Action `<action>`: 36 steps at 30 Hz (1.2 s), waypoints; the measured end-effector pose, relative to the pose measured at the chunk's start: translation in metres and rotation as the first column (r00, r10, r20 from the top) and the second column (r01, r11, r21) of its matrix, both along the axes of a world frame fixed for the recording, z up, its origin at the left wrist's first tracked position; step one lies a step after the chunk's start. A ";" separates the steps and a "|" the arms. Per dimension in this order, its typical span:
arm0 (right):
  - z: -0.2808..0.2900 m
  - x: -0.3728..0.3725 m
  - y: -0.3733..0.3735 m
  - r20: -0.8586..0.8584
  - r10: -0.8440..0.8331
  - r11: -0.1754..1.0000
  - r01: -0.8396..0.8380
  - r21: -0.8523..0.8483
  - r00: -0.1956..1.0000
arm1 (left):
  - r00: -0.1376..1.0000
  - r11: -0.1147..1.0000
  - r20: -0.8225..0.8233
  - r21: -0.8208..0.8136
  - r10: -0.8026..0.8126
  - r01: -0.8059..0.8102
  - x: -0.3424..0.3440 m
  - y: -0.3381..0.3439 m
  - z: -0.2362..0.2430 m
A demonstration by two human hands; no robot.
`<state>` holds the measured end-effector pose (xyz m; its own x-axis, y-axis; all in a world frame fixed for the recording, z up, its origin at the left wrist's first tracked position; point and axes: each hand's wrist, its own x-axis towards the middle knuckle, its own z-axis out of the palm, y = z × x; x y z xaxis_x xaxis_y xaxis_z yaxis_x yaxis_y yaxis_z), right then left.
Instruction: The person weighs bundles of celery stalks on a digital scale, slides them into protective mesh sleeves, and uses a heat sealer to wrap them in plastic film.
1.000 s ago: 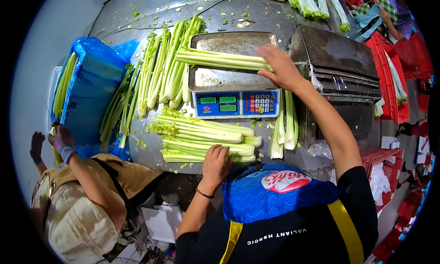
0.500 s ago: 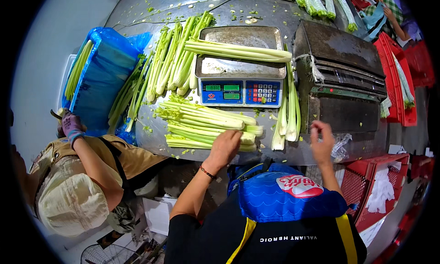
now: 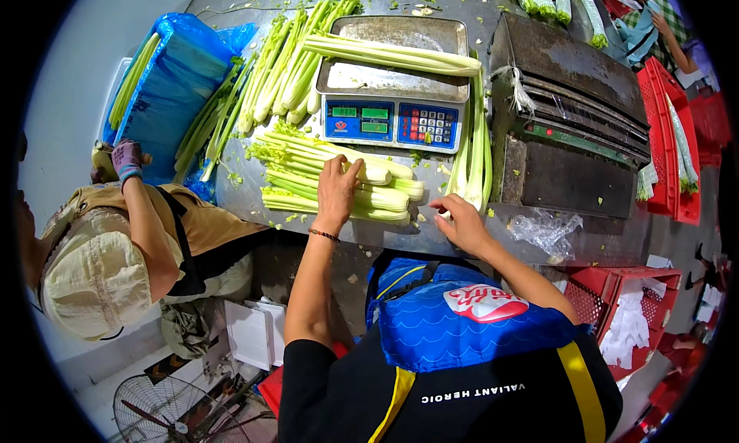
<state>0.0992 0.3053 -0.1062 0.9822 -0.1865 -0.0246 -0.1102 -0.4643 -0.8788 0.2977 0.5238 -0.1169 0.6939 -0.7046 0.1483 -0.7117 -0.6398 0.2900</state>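
A pile of pale-green celery (image 3: 308,161) lies crosswise in front of me, its cut ends pointing right. My left hand (image 3: 337,190) is over the pile with bent fingers gripping stalks near those ends. Just right of the pile, my right hand (image 3: 460,221) holds nothing, its thumb and fingers apart. Behind the pile stands a blue-and-white digital scale (image 3: 391,123) with a metal pan. One celery bunch (image 3: 392,54) rests across the pan. More celery (image 3: 296,62) lies left of the scale, and upright-lying stalks (image 3: 474,162) lie along its right side.
A dark, worn wrapping machine (image 3: 570,120) stands at right, with crumpled clear film (image 3: 546,234) before it. At left, a co-worker in a pale hat (image 3: 96,277) is beside a blue-lined crate (image 3: 173,81). Red crates (image 3: 670,127) hold wrapped vegetables; another (image 3: 608,289) stands below the table.
My left hand has moved left and farther onto the celery pile. My right hand has come in from the right to beside the cut ends. The whole view has shifted slightly.
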 end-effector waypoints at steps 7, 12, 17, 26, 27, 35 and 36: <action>-0.010 0.024 0.014 -0.138 -0.024 0.990 0.004 -0.143 0.990 | 0.987 0.987 0.094 0.102 -0.131 0.122 0.016 0.008 -0.008; 0.007 0.025 0.034 -0.201 -0.104 0.970 0.054 -0.239 0.974 | 0.981 0.984 0.075 0.014 -0.176 0.176 0.029 0.012 -0.006; 0.002 0.000 0.034 -0.006 -0.090 0.938 0.082 -0.336 0.996 | 0.903 0.903 -0.042 -0.061 -0.427 0.425 -0.019 0.052 0.004; 0.001 0.032 0.034 -0.218 0.234 0.889 -0.118 0.442 0.947 | 0.913 0.933 -0.195 -0.107 -0.359 0.345 -0.016 0.056 0.035; 0.014 0.030 0.025 -0.244 0.297 0.699 -0.036 0.715 0.923 | 0.910 0.929 -0.197 -0.138 -0.365 0.343 -0.015 0.053 0.051; 0.068 0.030 -0.026 -0.207 0.084 0.722 0.084 0.686 0.975 | 0.910 0.909 -0.039 0.059 -0.412 0.413 0.007 0.028 0.095; 0.083 0.041 -0.028 -0.136 0.050 0.911 0.011 0.412 0.989 | 0.907 0.908 0.036 -0.016 -0.419 0.420 0.011 0.015 0.104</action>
<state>0.1398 0.2777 -0.0235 0.9662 -0.1108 -0.2329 -0.2412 -0.0690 -0.9680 0.3091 0.5384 -0.0132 0.3301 -0.9258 0.1840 -0.9217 -0.2741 0.2745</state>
